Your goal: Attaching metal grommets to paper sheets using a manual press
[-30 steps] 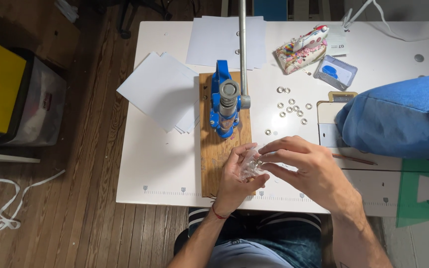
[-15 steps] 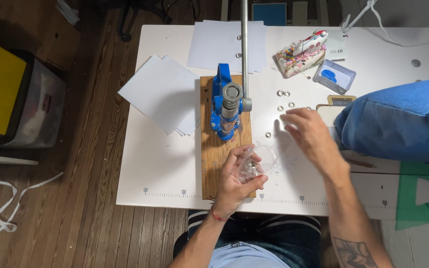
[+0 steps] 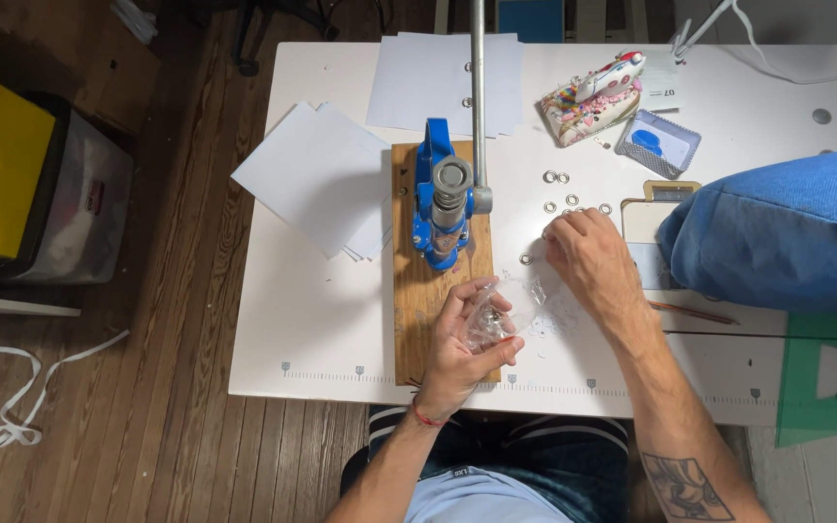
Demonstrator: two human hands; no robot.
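Fingers of my left hand (image 3: pixel 459 339) are gripping a clear plastic bag (image 3: pixel 504 312), while my right hand (image 3: pixel 588 260) is resting curled over metal eyelets (image 3: pixel 573 203) on the tabletop (image 3: pixel 322 300)

The blue press (image 3: pixel 443 199) on its wooden board (image 3: pixel 438 291) stands at the desk (image 3: pixel 322 329) centre, and its upright lever (image 3: pixel 478 87) blocks passage toward 12 o'clock. Stacked paper sheets (image 3: pixel 317 179) occupy 10 o'clock. Loose metal rings (image 3: pixel 573 199) lie scattered at 1 o'clock, just beside the right hand (image 3: pixel 588 261). Blue fabric (image 3: pixel 777 232) closes off 3 o'clock. The left hand (image 3: pixel 462 339) with a clear bag (image 3: pixel 501 315) sits at 6 o'clock. Bare desk surface lies open at 8 o'clock, left of the board.
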